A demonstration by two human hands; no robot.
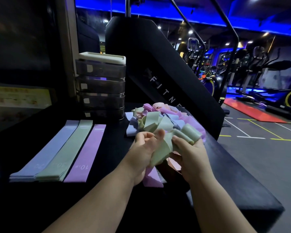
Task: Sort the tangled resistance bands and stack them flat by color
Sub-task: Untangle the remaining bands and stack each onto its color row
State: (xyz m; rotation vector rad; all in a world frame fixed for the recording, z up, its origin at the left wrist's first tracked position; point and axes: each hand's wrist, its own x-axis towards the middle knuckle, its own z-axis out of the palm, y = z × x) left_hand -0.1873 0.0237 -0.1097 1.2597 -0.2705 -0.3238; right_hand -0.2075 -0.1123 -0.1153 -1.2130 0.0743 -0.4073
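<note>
A tangled heap of resistance bands (160, 118) in green, blue, purple and pink lies on the black table (233, 179) ahead of my hands. Both hands hold a twisted green band (163, 148) lifted out of the heap: my left hand (144, 153) grips its near end, my right hand (190, 153) curls round the far part. A purple band (152, 178) hangs below my left hand, and a pink one (174, 163) shows under my right. Three flat stacks lie at the left: blue (44, 153), green (65, 148) and purple (86, 153).
A tower of smoky plastic drawers (100, 88) with a white lid stands behind the stacks. A black fitness machine panel (163, 78) rises behind the heap. The table's right edge drops to the gym floor (259, 145), with exercise machines beyond.
</note>
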